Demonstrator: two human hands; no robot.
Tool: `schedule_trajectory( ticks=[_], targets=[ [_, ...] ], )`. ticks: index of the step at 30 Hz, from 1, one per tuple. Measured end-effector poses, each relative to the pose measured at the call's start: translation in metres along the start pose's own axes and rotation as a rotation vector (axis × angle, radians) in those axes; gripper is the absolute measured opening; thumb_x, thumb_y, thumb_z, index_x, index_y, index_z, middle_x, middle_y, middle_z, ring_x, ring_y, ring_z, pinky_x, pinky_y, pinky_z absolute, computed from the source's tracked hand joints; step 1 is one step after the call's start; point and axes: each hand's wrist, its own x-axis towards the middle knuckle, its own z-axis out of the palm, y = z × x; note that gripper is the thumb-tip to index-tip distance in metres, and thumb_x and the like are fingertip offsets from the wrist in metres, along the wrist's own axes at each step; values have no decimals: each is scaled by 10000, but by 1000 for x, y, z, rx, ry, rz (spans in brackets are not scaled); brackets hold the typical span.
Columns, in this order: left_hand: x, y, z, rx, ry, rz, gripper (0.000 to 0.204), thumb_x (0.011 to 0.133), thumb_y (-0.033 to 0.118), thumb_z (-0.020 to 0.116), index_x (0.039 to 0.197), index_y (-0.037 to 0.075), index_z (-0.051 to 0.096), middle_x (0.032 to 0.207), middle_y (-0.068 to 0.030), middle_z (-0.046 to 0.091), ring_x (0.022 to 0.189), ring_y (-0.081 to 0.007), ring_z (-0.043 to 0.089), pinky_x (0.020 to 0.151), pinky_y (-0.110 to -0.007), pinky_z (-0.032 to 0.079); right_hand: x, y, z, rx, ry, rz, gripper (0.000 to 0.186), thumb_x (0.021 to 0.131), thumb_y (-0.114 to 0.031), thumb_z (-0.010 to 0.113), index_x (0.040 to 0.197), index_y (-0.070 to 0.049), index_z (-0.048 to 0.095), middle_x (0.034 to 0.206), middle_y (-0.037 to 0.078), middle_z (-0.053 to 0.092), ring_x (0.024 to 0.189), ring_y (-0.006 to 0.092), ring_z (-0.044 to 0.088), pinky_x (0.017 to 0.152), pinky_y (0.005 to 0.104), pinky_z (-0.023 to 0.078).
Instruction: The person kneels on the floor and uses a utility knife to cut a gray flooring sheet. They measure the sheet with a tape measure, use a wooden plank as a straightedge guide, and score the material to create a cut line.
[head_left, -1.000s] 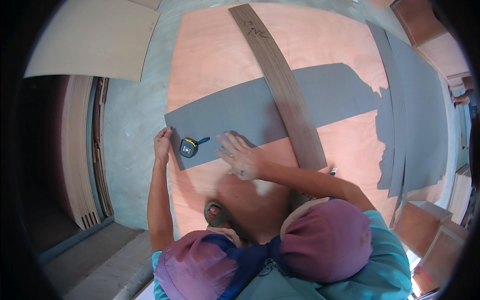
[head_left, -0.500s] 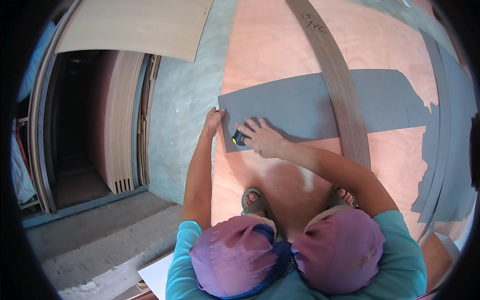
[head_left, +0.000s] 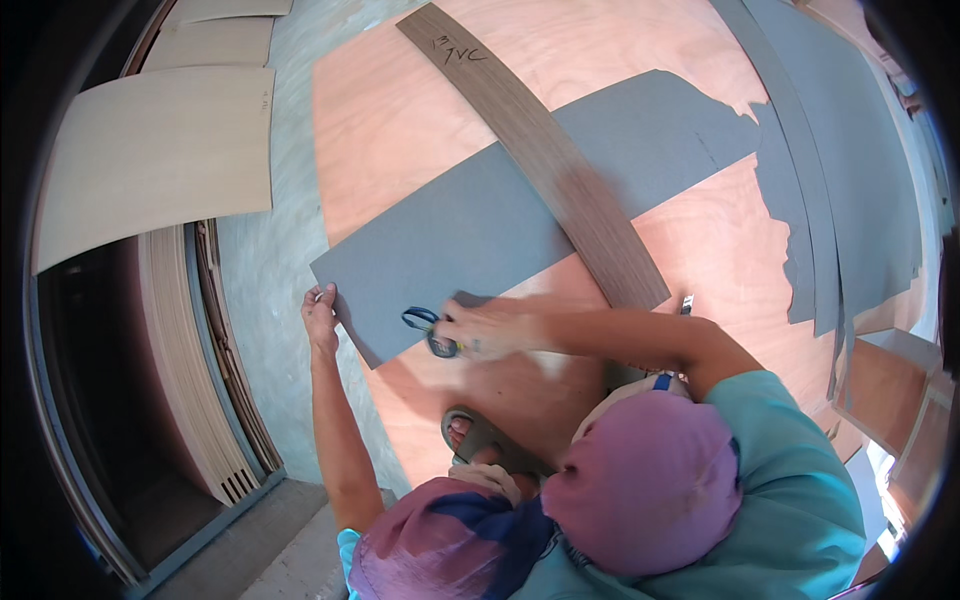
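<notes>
A long grey sheet (head_left: 430, 230) lies slantwise on a pinkish plywood panel (head_left: 380, 110), its far right end ragged. At the sheet's near left edge, my left hand (head_left: 320, 315) is closed on the corner area, thumb over the top. Over the sheet's near edge, my right hand (head_left: 480, 330) is closed round a small black-and-yellow tool with a dark loop, apparently a tape measure (head_left: 443, 345); motion blurs the fingers. A narrow brown wood-grain strip (head_left: 530, 150) with handwriting lies across the sheet.
More grey sheets (head_left: 860, 150) with torn edges lie at the right. Pale boards (head_left: 160, 150) stand at the upper left, above a rack of stacked panels (head_left: 185, 350). My sandalled foot (head_left: 470, 435) is on the plywood. A small light-coloured piece (head_left: 687, 305) lies beside the strip's near end.
The view has turned, so the sheet and strip now slant more. My right hand has drawn toward the sheet's near edge, exposing the tool's loop. My left hand keeps its hold on the sheet.
</notes>
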Motion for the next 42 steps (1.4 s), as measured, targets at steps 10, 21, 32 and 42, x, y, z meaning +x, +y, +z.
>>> schedule_trajectory(
  ticks=[10, 21, 32, 42],
  targets=[
    [-44, 48, -3, -154, -207, -6, 504, 931, 326, 663, 1229, -67, 560, 1085, -146, 671, 959, -231, 651, 858, -353, 512, -118, 22, -38, -415, 551, 307, 506, 810, -192, 679, 1285, -59, 566, 1358, 230, 458, 1291, 406, 400, 1080, 517, 331],
    [-101, 128, 18, -20, -75, 109, 396, 906, 279, 685, 1113, -49, 608, 1010, -144, 673, 893, -204, 648, 833, -325, 514, -107, 69, -94, -588, 752, 756, 755, 734, -290, 769, 1407, -82, 500, 1513, 304, 297, 1248, 539, 369, 979, 598, 346],
    [-89, 127, 22, 33, -108, 130, 401, 937, 241, 641, 1160, -88, 593, 993, -146, 685, 846, -203, 663, 807, -325, 533, -67, 58, -67, -519, 779, 696, 612, 711, -259, 738, 1287, -93, 612, 1515, 266, 306, 1219, 557, 348, 963, 598, 346],
    [-86, 122, 10, -26, -126, 126, 369, 941, 240, 627, 1121, -81, 609, 936, -149, 696, 766, -182, 682, 698, -298, 558, -79, 65, -64, -589, 760, 536, 553, 746, -262, 714, 1267, -98, 628, 1493, 253, 351, 1200, 608, 327, 979, 636, 314]
  ],
)
